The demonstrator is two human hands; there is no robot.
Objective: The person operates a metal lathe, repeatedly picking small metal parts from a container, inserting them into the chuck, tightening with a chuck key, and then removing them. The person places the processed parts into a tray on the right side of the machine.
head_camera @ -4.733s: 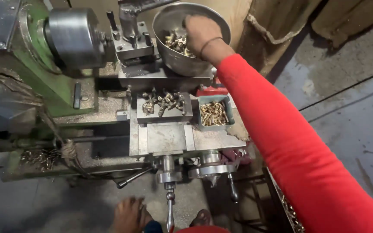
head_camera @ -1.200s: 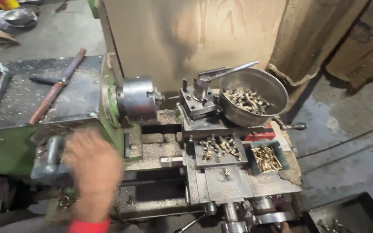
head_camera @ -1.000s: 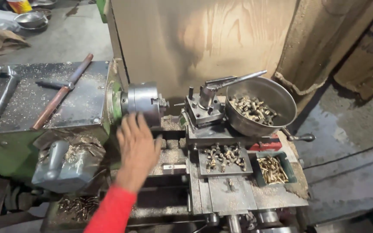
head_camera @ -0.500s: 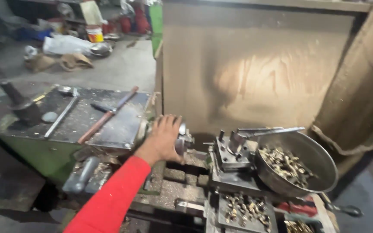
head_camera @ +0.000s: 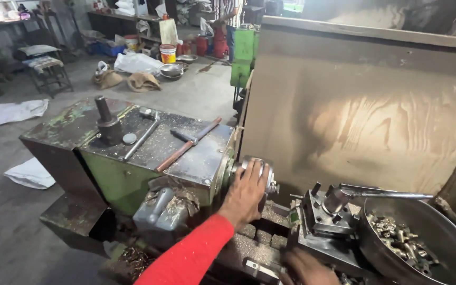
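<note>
Dusty workshop floor lies behind; we press our left hand (head_camera: 246,192) flat around the round steel lathe chuck (head_camera: 262,174), half hiding it. Our right hand (head_camera: 304,268) is cut off below, fingers' grip unclear.

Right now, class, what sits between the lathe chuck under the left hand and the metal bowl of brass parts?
In the head view, the tool post with its long handle stands between chuck and bowl.

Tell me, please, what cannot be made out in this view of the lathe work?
- Chuck, head view: the left hand covers its face, hiding any workpiece.
- Right hand: cut off by the bottom edge, blurred; grip unclear.
- Parts in the metal bowl: too small to identify.
</note>
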